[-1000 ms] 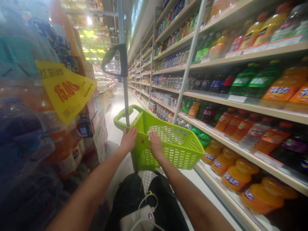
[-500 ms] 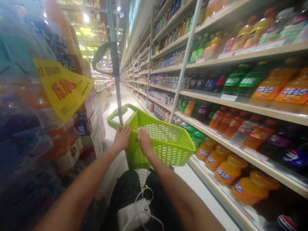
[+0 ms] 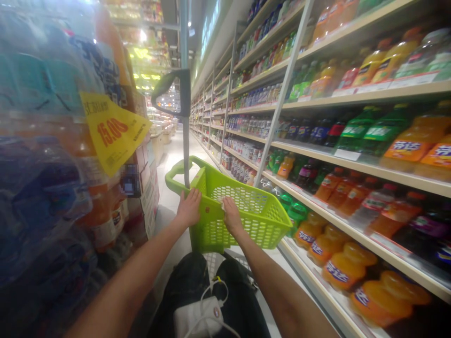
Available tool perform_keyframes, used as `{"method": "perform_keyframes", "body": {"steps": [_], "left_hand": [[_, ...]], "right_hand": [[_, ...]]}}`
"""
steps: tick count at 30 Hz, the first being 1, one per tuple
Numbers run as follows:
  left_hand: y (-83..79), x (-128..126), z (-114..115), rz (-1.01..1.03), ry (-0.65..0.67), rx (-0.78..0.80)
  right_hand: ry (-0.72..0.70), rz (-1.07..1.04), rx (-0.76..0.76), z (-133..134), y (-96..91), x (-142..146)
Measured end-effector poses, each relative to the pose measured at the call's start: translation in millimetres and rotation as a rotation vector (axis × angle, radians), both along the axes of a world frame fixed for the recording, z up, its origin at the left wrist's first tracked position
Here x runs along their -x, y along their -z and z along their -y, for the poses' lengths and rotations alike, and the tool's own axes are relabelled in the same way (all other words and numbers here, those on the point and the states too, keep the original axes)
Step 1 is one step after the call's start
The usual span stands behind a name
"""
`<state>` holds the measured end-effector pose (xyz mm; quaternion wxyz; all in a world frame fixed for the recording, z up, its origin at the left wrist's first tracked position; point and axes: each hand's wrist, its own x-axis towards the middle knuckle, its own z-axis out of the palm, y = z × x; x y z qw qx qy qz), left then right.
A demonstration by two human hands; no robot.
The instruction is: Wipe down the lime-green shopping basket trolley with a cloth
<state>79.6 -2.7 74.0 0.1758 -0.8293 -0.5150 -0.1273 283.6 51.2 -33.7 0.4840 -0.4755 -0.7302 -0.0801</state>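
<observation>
A lime-green plastic shopping basket [image 3: 260, 225] on wheels stands in the aisle right before me, and I see nothing inside it. Its grey pull-pole [image 3: 185, 141] rises from the near left corner to a black handle [image 3: 171, 91]. My left hand [image 3: 189, 210] grips the basket's near rim beside the pole, fingers curled over the edge. Further right on the same rim sits my right hand [image 3: 231, 217], its fingers closed over the edge. A small white scrap, which I cannot make out, shows at its fingertips.
Long shelves [image 3: 355, 164] of orange, green and dark soda bottles run along the right. Shrink-wrapped bottle packs [image 3: 45, 188] with a yellow 15.00 price tag [image 3: 112, 134] crowd the left. The pale aisle floor [image 3: 176, 150] stretches ahead. A black bag [image 3: 190, 286] with a white power bank [image 3: 197, 319] hangs at my waist.
The basket and the view swung a little left, then back right. Both hands kept their hold on the near rim.
</observation>
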Motion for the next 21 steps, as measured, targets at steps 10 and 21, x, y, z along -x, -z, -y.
{"method": "perform_keyframes", "body": {"steps": [10, 21], "left_hand": [[-27.1, 34, -5, 0.345, -0.203, -0.26], [-25.7, 48, -7, 0.137, -0.17, -0.053]], "right_hand": [[-0.068, -0.085, -0.343, 10, -150.6, 73], [-0.07, 0.385, -0.459, -2, -279.9, 108]]}}
